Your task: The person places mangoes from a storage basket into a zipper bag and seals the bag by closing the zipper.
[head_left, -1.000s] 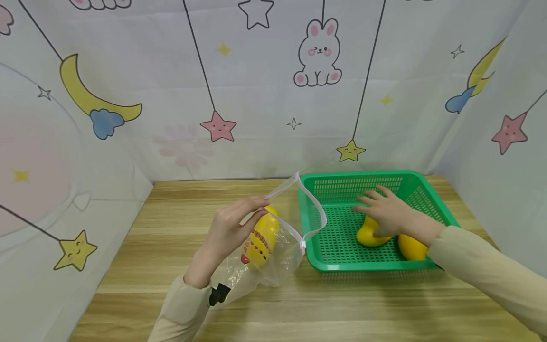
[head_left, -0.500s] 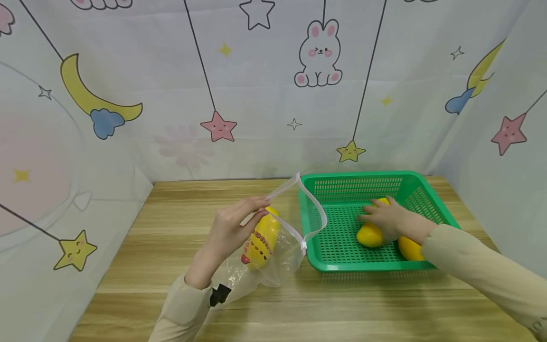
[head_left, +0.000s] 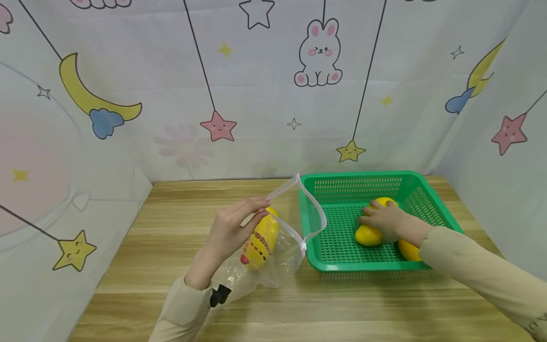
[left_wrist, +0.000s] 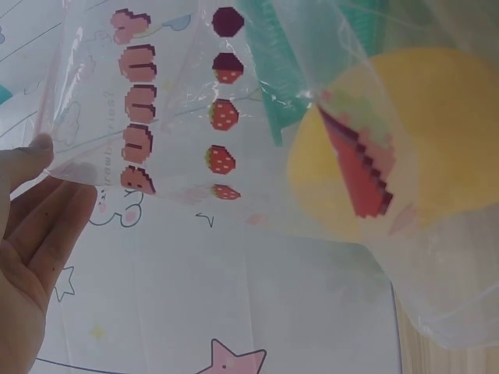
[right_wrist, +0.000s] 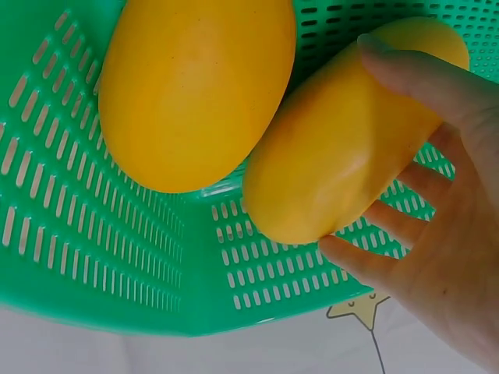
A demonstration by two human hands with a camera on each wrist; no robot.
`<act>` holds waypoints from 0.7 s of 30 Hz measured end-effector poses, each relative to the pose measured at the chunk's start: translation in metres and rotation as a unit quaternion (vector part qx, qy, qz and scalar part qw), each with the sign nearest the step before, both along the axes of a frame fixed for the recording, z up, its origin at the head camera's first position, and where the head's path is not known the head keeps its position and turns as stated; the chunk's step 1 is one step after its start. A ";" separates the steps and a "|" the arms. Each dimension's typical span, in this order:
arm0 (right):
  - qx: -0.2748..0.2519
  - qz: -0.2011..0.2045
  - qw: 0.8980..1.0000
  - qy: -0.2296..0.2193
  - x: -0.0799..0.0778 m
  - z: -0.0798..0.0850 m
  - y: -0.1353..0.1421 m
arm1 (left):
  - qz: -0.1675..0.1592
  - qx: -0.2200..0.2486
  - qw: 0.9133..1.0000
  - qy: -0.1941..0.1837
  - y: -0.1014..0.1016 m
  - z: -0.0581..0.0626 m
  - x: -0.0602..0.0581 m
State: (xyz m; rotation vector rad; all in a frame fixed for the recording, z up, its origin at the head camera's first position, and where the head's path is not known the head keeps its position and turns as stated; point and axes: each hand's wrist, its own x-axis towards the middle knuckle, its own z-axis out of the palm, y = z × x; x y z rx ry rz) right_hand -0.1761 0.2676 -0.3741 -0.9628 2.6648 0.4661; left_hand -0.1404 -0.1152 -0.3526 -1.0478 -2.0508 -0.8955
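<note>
On the left of the table [head_left: 307, 308], the left hand [head_left: 228, 230] is pinching the edge of a clear zip bag [head_left: 285, 273] between thumb and fingers, and the bag's mouth is gaping toward the right. A yellow fruit [head_left: 267, 232] is resting inside (red lettering [head_left: 259, 243] is partly covering it). In the green basket [head_left: 350, 267] on the right, the right hand [head_left: 386, 222] is gripping a second yellow fruit [head_left: 367, 235], thumb on one side and fingers on the other. A third yellow fruit [head_left: 409, 250] is lying just to its right, toward the near side.
</note>
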 end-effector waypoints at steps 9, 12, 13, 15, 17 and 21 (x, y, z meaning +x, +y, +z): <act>0.014 0.028 0.999 0.020 0.000 -0.001 0.004 | 0.000 0.001 1.000 0.000 0.000 -0.001 0.000; 0.019 0.035 0.999 0.023 -0.001 0.000 0.005 | 0.002 -0.003 1.000 -0.003 0.000 -0.001 0.000; 0.019 0.037 0.999 0.023 0.000 0.001 0.005 | 0.003 -0.004 1.000 -0.002 0.000 -0.001 0.000; 0.021 0.038 0.999 0.019 -0.001 0.002 0.005 | 0.003 -0.005 1.000 -0.002 0.000 0.000 0.000; 0.020 0.037 0.999 0.013 -0.001 0.004 0.006 | 0.003 -0.004 1.000 -0.001 0.000 0.000 0.000; 0.012 0.037 0.999 0.009 -0.003 0.006 0.009 | 0.000 -0.001 1.000 0.000 0.000 -0.001 0.000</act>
